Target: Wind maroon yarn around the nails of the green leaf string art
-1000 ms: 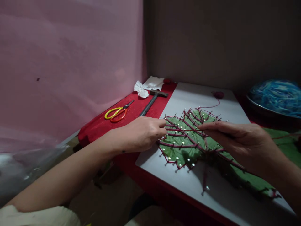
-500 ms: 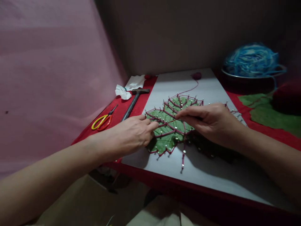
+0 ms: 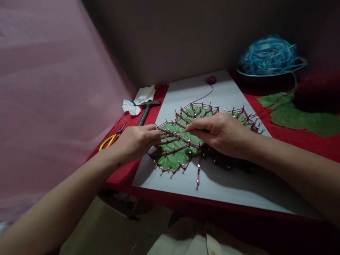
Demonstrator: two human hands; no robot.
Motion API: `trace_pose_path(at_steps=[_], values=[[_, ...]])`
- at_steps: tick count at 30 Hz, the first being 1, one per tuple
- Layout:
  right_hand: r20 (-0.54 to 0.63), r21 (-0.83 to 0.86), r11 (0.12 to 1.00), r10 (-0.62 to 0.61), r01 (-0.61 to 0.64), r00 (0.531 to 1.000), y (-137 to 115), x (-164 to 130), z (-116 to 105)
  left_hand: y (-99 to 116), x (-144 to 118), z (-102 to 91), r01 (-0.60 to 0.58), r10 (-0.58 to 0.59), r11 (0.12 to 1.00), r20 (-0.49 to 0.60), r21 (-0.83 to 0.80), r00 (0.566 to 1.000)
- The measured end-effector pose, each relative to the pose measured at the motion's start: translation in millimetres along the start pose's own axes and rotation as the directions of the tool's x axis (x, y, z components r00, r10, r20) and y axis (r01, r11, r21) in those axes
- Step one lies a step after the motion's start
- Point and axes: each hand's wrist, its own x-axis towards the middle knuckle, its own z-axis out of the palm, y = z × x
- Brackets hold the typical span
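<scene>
Fingertips of left hand [image 3: 136,141] and right hand [image 3: 219,132] pinch red yarn [image 3: 174,132].

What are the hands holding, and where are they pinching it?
Both hands, left hand and right hand, pinch the dark red yarn, a taut stretch over the leaf.

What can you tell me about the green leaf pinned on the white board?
The green leaf lies flat on the white board, a broad lobed shape ringed and crossed by small metal nails. Dark red yarn runs nail to nail along its edge and veins. The left hand rests at its left edge; the right hand covers its middle, fingertips pinching the yarn.
</scene>
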Motion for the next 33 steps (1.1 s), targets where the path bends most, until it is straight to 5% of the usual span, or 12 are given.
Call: trace_pose_path(at_steps=[5, 11, 15, 22, 27, 33], values=[[0.088, -0.031, 0.996, -0.084, 0.087, 0.993, -1, -2, 4, 1, -26, 9.5, 0.015, -0.006, 0.998, -0.138, 0.06, 0.99], [0.124, -0.109, 0.988, -0.096, 0.11, 0.988, -5, 2, 6, 2, -33, 16.1, 0.06, -0.087, 0.984, -0.16, -0.168, 0.983], [0.181, -0.128, 0.984, -0.104, 0.128, 0.978, -10, 11, 1, -10, -35, 12.0, -0.051, 0.032, 0.966, -0.078, -0.254, 0.996], [0.371, -0.158, 0.974, -0.096, 0.165, 0.924, -37, 33, 6, -30, -54, 26.3, -0.167, 0.178, 0.982, -0.131, 0.089, 0.975], [0.416, -0.285, 0.933, -0.086, 0.219, 0.905, -44, 43, 22, -30, -63, 39.8, -0.26, 0.289, 0.956, -0.27, 0.138, 0.918], [0.412, -0.324, 0.909, -0.115, 0.263, 0.904, -45, 54, 29, -27, -66, 42.2, -0.288, 0.332, 0.94, -0.302, 0.18, 0.894]])
